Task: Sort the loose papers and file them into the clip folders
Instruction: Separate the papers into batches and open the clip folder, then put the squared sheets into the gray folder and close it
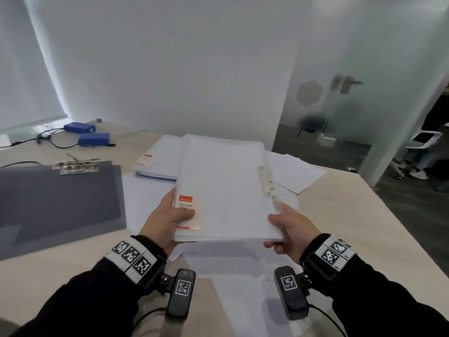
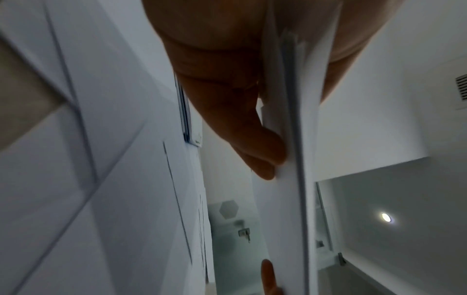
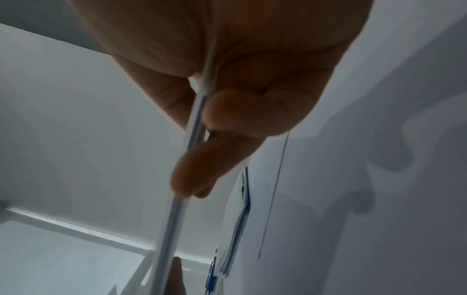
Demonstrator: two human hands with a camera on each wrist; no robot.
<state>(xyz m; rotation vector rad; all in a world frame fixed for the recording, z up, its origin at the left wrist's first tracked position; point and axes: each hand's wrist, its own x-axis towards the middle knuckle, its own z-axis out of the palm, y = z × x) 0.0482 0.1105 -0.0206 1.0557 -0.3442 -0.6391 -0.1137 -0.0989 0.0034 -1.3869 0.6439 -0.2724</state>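
White clip folder point(image 1: 223, 188): raised above worktop point(image 1: 352, 227), left hand point(image 1: 167, 215) and right hand point(image 1: 289, 229) gripping near corners, thumbs on top.

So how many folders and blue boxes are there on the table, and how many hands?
White clip folders: 2, one held by both hands, one lying behind
Grey clip folder, open: 1
Blue boxes: 2
Hands: 2, left hand, right hand
Total: 7
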